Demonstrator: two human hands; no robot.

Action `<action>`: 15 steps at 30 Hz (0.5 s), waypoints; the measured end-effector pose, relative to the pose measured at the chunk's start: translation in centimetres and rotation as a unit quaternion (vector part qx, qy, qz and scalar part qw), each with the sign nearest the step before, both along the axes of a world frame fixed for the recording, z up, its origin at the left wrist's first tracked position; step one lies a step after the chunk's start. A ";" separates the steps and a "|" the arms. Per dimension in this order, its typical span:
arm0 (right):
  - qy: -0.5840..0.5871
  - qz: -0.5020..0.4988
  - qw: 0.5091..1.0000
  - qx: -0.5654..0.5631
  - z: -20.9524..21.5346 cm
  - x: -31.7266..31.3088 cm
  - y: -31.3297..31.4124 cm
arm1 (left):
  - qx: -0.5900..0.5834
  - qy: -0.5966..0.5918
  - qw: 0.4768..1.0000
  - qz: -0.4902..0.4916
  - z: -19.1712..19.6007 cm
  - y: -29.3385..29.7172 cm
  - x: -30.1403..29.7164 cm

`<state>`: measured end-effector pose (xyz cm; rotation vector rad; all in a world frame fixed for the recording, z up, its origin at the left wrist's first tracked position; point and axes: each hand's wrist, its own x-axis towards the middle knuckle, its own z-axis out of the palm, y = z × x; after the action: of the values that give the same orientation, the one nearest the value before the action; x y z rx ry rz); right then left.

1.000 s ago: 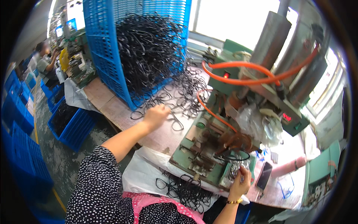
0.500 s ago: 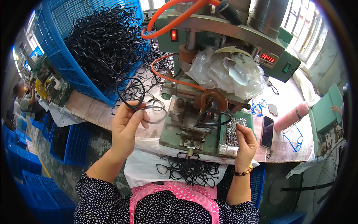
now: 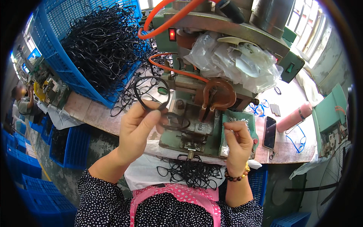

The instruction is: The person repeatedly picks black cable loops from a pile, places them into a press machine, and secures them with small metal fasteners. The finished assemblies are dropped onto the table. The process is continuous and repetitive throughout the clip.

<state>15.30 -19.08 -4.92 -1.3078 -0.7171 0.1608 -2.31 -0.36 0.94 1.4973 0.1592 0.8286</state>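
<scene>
Two black rims joined together, like an eyeglass frame (image 3: 169, 97), are pinched in the fingers of my left hand (image 3: 137, 130). One rim stands up above the fingers; the other reaches right, in front of the press's metal fixture (image 3: 202, 126). My right hand (image 3: 238, 143) is closed, thumb against fingertips, at the near edge of a green tray (image 3: 247, 115) of small shiny metal pieces. A tiny bright spot shows at those fingertips, too small to name. Above the fixture sits a brown curved clamp piece (image 3: 227, 100).
A blue crate (image 3: 56, 56) heaped with black frames stands at left; more frames (image 3: 189, 172) lie on white cloth at my lap. Plastic bags (image 3: 234, 60) hang on the press. A phone (image 3: 269, 132), pink bottle (image 3: 295, 118) and blue frames (image 3: 297, 142) rest at right.
My left hand has moved right with its frame, toward the fixture. The black rim seen at the fixture earlier is gone from there. My right hand has shifted left, over the tray's edge.
</scene>
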 end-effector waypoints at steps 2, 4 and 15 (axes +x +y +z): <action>-0.071 -0.029 0.997 -0.026 -0.6 -0.6 1.2 | -0.010 -0.025 0.999 0.016 -0.2 0.3 0.8; -0.122 -0.038 0.991 -0.024 -1.1 -1.2 2.6 | -0.017 -0.051 0.998 0.026 -0.3 0.6 1.8; -0.006 0.004 1.000 0.024 -0.5 -3.3 4.9 | 0.000 -0.115 0.992 0.046 -1.0 1.1 3.5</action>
<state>11.97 -14.22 -5.45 -1.2622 -0.7327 0.1412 1.14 0.72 -0.07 1.3912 0.0571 1.0678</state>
